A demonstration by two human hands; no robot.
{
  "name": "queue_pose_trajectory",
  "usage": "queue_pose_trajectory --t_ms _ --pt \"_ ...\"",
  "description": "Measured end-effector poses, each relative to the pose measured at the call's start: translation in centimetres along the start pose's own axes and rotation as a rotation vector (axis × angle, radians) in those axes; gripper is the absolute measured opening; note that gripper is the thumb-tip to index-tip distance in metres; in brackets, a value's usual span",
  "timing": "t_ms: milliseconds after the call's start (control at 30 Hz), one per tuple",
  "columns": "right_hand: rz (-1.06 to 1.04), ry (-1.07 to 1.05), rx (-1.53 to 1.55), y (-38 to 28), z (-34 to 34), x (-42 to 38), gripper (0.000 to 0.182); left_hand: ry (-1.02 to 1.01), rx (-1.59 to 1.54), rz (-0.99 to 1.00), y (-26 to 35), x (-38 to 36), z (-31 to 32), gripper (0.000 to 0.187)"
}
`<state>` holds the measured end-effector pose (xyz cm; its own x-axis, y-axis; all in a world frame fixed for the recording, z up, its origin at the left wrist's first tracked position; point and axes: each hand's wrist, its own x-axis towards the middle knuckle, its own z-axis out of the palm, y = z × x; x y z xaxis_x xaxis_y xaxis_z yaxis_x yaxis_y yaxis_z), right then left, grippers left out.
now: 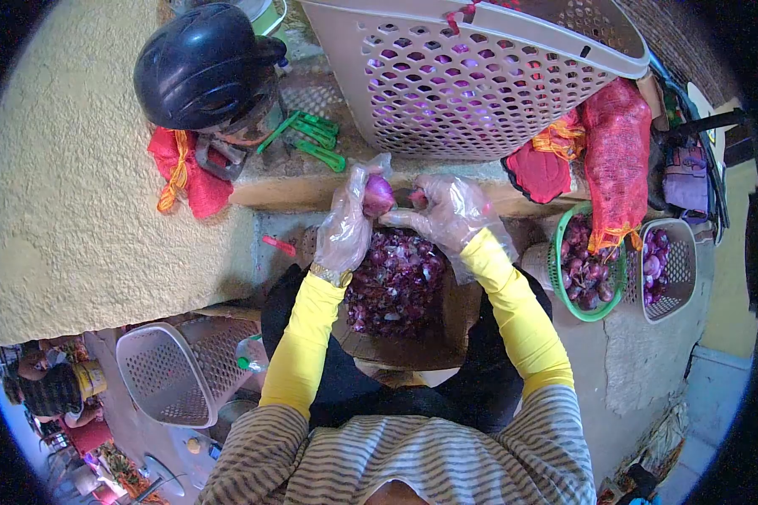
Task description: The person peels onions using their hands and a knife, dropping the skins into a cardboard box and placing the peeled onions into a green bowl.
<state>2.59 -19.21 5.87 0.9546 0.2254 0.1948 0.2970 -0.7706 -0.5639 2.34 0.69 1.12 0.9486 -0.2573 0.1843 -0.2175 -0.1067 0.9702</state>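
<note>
Left hand: the left hand [345, 225], in a clear plastic glove, is closed around a red onion [378, 196], holding it up by its fingertips above the lap.
Right hand: the right hand [448, 212], gloved the same way, is curled with its fingers pointing at the onion; something small and reddish shows at its fingertips, but whether it is a tool or a bit of peel cannot be told.
Onion: purple-red, roundish, held between the two hands, just above the pile of peels [396, 284].
Peels: a heap of purple skins lies on a brown board or tray across the person's knees, directly under the hands.
Sleeves: bright yellow on both arms, with a gold watch [331, 274] at the left wrist.
Large basket: a pale perforated laundry basket [480, 84] stands tilted just beyond the hands.
Right side: a green basket [557, 278] holds onions, beside a white basket [678, 286] with more; a red mesh sack [616, 160] hangs over the green one.
Left side: a black helmet [206, 67] rests on a red cloth [185, 172], near green clips [312, 139].
</note>
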Motion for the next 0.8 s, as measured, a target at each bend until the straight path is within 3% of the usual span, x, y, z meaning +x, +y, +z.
queue_pose_trajectory --t_ms 67,133,167,233,267,333,433,800 --pt "0.02 -0.052 -0.011 0.0 -0.3 0.0 0.066 -0.01 0.026 0.008 0.1 0.2 0.0 0.043" --pt "0.041 -0.104 -0.022 -0.1 -0.4 0.0 0.067 -0.037 -0.299 -0.202 -0.3 0.9 0.1 0.042" --pt "0.056 -0.12 -0.016 -0.1 -0.4 0.0 0.068 -0.038 -0.299 -0.203 -0.5 1.1 0.3 0.042" --pt "0.072 -0.135 -0.009 -0.2 -0.5 0.0 0.069 0.046 -0.594 -0.271 -0.4 1.3 0.8 0.042" --pt "0.077 -0.15 -0.026 -0.3 -0.6 0.1 0.07 0.046 -0.594 -0.272 -0.3 1.1 0.7 0.042" --pt "0.083 -0.163 -0.044 -0.2 -0.5 0.2 0.07 0.012 -0.124 -0.136 0.4 0.7 0.6 0.05" --pt "0.052 -0.144 -0.053 0.0 -0.2 0.1 0.071 0.07 -0.381 -0.197 -0.2 1.4 1.0 0.052" --pt "0.047 -0.118 -0.033 -0.6 -0.6 0.0 0.065 0.077 -0.269 -0.194 -0.2 1.4 0.8 0.052"
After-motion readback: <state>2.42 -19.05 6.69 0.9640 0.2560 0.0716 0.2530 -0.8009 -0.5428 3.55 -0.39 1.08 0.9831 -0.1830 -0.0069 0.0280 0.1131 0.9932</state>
